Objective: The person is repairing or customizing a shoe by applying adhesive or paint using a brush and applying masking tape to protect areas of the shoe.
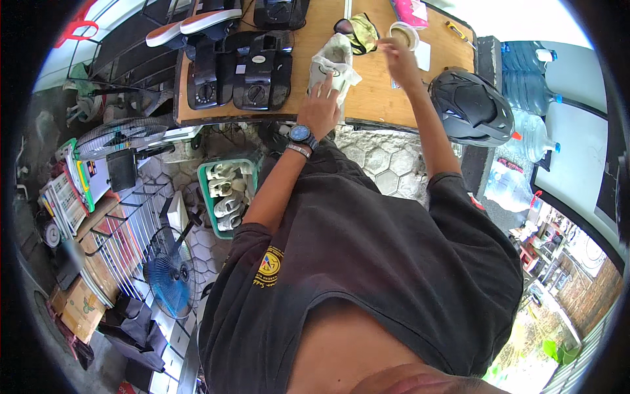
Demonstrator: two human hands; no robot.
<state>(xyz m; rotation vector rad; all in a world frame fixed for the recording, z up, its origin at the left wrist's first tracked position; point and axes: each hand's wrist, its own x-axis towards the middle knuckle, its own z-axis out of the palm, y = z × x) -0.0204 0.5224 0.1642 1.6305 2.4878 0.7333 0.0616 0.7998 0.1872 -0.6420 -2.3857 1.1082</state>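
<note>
On the wooden table lies a white, soft, shoe-like piece (332,54) with a loose, crumpled opening. My left hand (320,105), a watch on its wrist, holds the near end of this white shoe, fingers over its top. Farther right, my right hand (400,62) reaches over the table beside a round white tub (412,34) with pale contents. Its fingers are pinched together; what is between them, if anything, is too small to make out. A yellow-green cloth (362,33) lies just left of those fingertips.
Black machines with dials (262,79) stand at the table's left, below orange-soled shoes (210,21). A black helmet (469,108) sits at the right edge near a yellow-handled screwdriver (459,34). Below are a green crate (205,190) of white shoes and a fan (169,272). Water jugs (528,92) stand right.
</note>
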